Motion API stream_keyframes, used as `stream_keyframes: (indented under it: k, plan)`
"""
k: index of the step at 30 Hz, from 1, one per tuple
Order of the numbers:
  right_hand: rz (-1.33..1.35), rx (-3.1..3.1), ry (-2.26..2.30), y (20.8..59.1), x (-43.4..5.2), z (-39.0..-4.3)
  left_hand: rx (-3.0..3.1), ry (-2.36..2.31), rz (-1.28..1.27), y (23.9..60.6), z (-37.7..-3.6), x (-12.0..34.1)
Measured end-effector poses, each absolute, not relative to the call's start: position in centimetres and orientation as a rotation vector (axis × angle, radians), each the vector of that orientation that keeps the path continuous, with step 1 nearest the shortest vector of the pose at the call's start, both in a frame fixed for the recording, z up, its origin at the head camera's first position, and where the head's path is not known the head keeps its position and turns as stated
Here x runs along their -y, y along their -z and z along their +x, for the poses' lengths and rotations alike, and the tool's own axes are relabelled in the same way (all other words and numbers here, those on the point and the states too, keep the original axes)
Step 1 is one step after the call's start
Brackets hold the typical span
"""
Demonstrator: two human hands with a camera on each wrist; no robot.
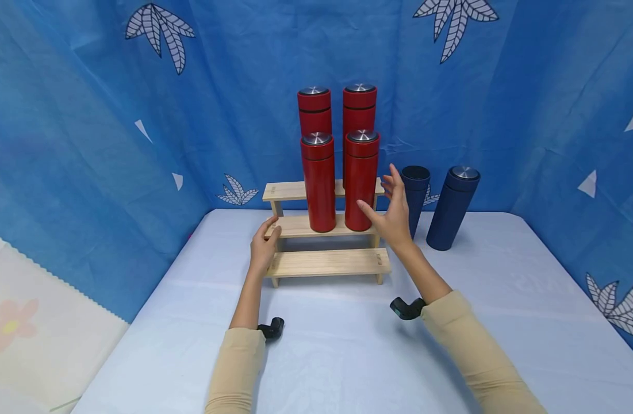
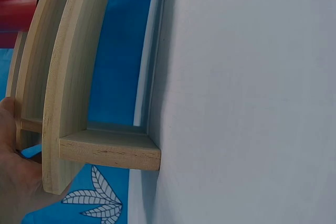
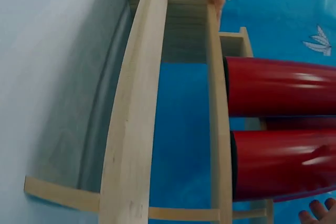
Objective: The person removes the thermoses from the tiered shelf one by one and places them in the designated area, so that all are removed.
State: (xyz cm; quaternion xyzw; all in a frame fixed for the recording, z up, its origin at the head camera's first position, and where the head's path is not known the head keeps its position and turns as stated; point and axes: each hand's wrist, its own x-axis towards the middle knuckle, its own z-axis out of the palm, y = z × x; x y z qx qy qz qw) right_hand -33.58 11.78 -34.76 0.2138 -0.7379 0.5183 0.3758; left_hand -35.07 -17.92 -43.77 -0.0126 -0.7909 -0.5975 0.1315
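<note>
A three-step wooden rack (image 1: 326, 261) stands mid-table. Two red flasks (image 1: 318, 184) (image 1: 361, 181) with silver lids stand on its middle step, and two more (image 1: 314, 109) (image 1: 360, 106) on the top step. My left hand (image 1: 264, 241) grips the rack's left end, thumb on the middle step; the left wrist view shows the palm (image 2: 13, 171) against the rack's side (image 2: 63, 103). My right hand (image 1: 386, 201) hovers open, fingers spread, just right of the right front red flask and holding nothing. Its fingertips (image 3: 317, 211) show beside the red flasks (image 3: 283, 163).
Two dark blue flasks stand on the white table (image 1: 347, 356) right of the rack: one without a lid (image 1: 417, 178) behind my right hand, one with a silver lid (image 1: 452, 210) further right. Blue leaf-print cloth walls (image 1: 88, 144) enclose the table on three sides.
</note>
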Motion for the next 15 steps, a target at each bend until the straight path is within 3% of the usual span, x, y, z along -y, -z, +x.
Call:
stream_keyframes:
  k: [15]
  plan:
    - [0.573,1.974,-1.292,37.0,-10.4,-35.8,2.301,1.725,-0.036,43.9,-35.1,17.8]
